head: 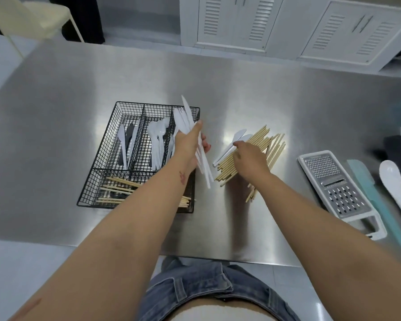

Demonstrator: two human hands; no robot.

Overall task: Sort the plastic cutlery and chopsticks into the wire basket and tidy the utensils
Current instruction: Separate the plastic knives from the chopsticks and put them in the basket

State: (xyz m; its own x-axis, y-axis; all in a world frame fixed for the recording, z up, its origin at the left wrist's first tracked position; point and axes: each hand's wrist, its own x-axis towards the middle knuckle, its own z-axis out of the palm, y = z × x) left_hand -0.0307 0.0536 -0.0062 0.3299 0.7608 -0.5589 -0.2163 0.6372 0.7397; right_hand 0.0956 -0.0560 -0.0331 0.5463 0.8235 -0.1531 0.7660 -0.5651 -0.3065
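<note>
Left hand (188, 142) gripping a bundle of white plastic cutlery (188, 114) over the right edge of the wire basket (95, 163) (knives (123, 142) far left, spoons (156, 135) far middle, sorted chopsticks (118, 184) near), right hand (250, 158) on the loose chopstick pile (273, 147) just right, its grip indiscernible.

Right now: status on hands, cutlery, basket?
Left hand grips white cutlery bundle over wire basket, right side. Right hand on loose white cutlery atop chopstick pile, grip unclear. Grater off right, apart from pile.
</note>
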